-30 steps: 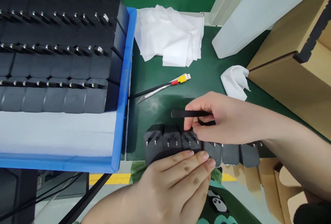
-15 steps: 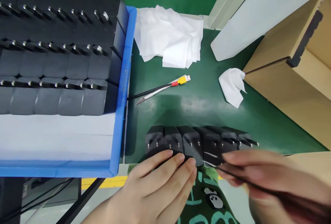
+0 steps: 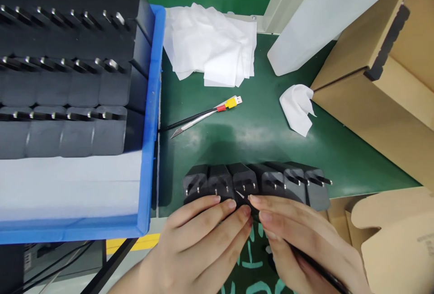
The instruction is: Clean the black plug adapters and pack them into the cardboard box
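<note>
Blue bin (image 3: 149,149) at 9 o'clock, four visible rows of black chargers inside, too many to count. One cardboard box (image 3: 373,86) at 2 o'clock. One stack of white wipes (image 3: 210,45) at 12, one crumpled wipe (image 3: 296,106) at 1. Six chargers (image 3: 254,185) in a row on the green mat (image 3: 264,135), 6 o'clock, touching side to side. They look like hard, light, smooth plastic; grip the bodies, not the prongs. Left hand (image 3: 200,244) lies flat, fingers extended, pressing the left chargers. Right hand (image 3: 305,244) is pinched around black tweezers (image 3: 315,269), tip at the third charger. One USB cable (image 3: 203,114), one knife (image 3: 190,124) at center.
</note>
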Tool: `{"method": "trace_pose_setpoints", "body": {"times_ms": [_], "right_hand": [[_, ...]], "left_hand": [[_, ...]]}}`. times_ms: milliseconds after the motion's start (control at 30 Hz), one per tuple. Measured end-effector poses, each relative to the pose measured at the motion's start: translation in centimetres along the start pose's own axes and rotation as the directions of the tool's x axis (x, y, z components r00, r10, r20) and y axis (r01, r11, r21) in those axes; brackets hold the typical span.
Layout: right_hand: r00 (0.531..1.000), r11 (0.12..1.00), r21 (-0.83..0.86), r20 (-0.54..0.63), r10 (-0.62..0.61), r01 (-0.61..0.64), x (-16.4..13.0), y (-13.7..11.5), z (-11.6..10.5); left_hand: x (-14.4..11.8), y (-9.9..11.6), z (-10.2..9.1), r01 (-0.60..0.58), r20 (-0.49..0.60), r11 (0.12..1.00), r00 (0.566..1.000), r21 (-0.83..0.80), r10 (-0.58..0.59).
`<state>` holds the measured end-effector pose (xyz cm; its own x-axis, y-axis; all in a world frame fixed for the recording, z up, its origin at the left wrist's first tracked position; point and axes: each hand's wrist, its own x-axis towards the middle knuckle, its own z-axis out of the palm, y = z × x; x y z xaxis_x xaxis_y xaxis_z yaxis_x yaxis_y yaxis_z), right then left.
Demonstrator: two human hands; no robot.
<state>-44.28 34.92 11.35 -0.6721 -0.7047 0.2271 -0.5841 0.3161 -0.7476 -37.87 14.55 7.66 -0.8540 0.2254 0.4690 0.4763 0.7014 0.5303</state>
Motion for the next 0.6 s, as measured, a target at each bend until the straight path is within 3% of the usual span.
{"method": "trace_pose_setpoints", "body": {"times_ms": [133, 600], "right_hand": [[1.000, 1.000, 0.001, -0.007, 0.022, -0.022, 0.37, -0.11, 0.11], [0.999, 1.000, 0.002, -0.046, 0.004, -0.004, 0.37, 0.02, 0.41]], "left_hand": [[-0.34, -0.02, 0.24, -0.016, -0.063, 0.998, 0.998, -0.068, 0.012], [-0.14, 0.00, 0.20, -0.007, -0.060, 0.997, 0.998, -0.075, 0.002]]}}
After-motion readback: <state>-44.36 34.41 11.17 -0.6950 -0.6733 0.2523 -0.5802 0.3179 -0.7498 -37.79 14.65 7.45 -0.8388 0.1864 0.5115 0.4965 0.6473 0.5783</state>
